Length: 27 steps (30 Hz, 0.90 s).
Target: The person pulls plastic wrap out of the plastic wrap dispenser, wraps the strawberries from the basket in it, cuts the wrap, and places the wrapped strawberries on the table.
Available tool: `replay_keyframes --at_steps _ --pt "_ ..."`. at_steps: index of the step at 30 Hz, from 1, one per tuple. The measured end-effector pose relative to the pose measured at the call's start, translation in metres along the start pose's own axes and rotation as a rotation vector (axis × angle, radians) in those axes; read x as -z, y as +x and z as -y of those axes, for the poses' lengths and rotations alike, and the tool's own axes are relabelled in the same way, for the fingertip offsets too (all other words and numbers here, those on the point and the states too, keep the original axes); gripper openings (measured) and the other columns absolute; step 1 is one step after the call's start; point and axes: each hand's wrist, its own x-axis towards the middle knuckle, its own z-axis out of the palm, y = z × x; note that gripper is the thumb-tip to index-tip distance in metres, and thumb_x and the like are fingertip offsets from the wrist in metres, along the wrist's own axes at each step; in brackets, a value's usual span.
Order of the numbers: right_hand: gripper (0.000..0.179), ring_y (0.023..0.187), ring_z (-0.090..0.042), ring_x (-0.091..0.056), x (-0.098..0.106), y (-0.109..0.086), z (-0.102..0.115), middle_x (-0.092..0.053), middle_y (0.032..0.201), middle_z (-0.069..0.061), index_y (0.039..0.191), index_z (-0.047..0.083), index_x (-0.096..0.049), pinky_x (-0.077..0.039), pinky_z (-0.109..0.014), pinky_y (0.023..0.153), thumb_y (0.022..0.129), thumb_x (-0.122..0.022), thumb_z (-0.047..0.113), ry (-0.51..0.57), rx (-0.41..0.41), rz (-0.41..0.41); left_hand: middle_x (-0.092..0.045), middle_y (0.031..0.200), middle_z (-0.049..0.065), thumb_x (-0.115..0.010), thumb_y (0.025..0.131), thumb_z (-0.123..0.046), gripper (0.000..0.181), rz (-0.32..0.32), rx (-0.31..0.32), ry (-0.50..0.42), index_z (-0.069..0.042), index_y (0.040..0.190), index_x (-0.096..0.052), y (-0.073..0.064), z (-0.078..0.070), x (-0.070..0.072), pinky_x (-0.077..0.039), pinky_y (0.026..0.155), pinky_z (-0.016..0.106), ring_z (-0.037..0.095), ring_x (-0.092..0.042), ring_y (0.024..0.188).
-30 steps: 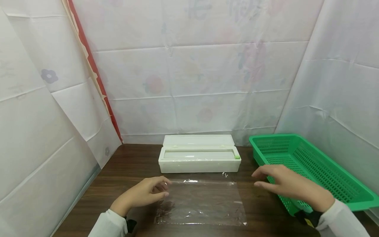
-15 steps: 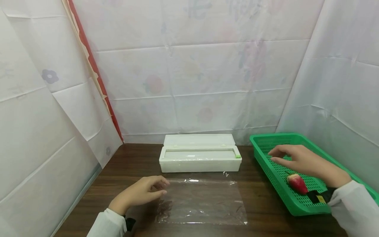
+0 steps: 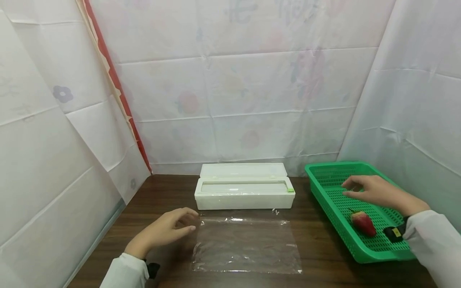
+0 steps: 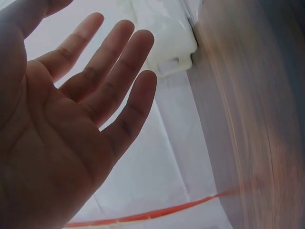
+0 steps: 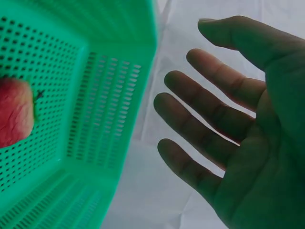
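Note:
In the head view, my right hand hovers over the green plastic basket, fingers loosely bent and holding nothing. Below it, a red tapering fruit with a pale top, resembling a strawberry, lies on the basket floor; the right wrist view shows only part of this fruit. My left hand is raised left of a transparent film sheet, apart from it. In the left wrist view, its fingers are spread with nothing between them. The sheet lies flat on the table, slightly wrinkled.
A long white box, like a cling film dispenser, stands behind the sheet with its lid raised and a green tab at right. White printed sheeting encloses the dark wooden table at the back and sides.
My right hand has moved right from the basket's near-left edge to above its interior. The red fruit has come into sight. My left hand has drawn slightly left, away from the film sheet.

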Motion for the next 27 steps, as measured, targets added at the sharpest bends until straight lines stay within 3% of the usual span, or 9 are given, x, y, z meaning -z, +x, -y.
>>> replay_keyframes --at_steps 5,11,17,27 --pt "0.043 0.090 -0.026 -0.061 -0.004 0.000 -0.011 -0.065 0.106 -0.013 0.111 0.007 -0.061 -0.054 -0.045 0.072 0.086 -0.064 0.042 0.021 -0.031 0.089 -0.058 0.120 0.004 -0.058 0.089 -0.045 0.039 -0.033 0.030 0.012 -0.026 0.123 -0.050 -0.005 0.006 0.006 -0.050 0.084 0.052 0.022 -0.055 0.105" --pt "0.050 0.091 -0.030 -0.060 -0.011 -0.001 -0.021 -0.063 0.109 -0.018 0.113 0.002 -0.059 -0.054 -0.045 0.070 0.084 -0.065 0.042 0.045 -0.047 0.141 -0.058 0.121 0.004 -0.057 0.090 -0.047 0.039 -0.053 0.053 0.012 -0.027 0.123 -0.050 -0.011 0.012 0.011 -0.049 0.085 0.054 0.025 -0.054 0.107" --pt "0.057 0.099 -0.036 -0.056 -0.023 -0.003 -0.027 -0.059 0.114 -0.021 0.118 0.002 -0.056 -0.051 -0.052 0.075 0.082 -0.066 0.045 0.052 -0.092 0.238 -0.059 0.120 0.006 -0.057 0.090 -0.046 0.039 -0.065 0.048 0.036 -0.023 0.121 -0.054 -0.019 0.016 0.015 -0.050 0.083 0.053 0.027 -0.055 0.106" --pt "0.063 0.104 -0.053 -0.045 -0.035 -0.010 -0.039 -0.048 0.118 -0.039 0.123 -0.002 -0.048 -0.046 -0.063 0.076 0.082 -0.067 0.042 0.108 -0.201 0.397 -0.060 0.118 0.009 -0.057 0.091 -0.042 0.035 -0.064 0.029 0.026 -0.022 0.120 -0.055 -0.024 0.019 0.018 -0.051 0.082 0.052 0.028 -0.056 0.103"
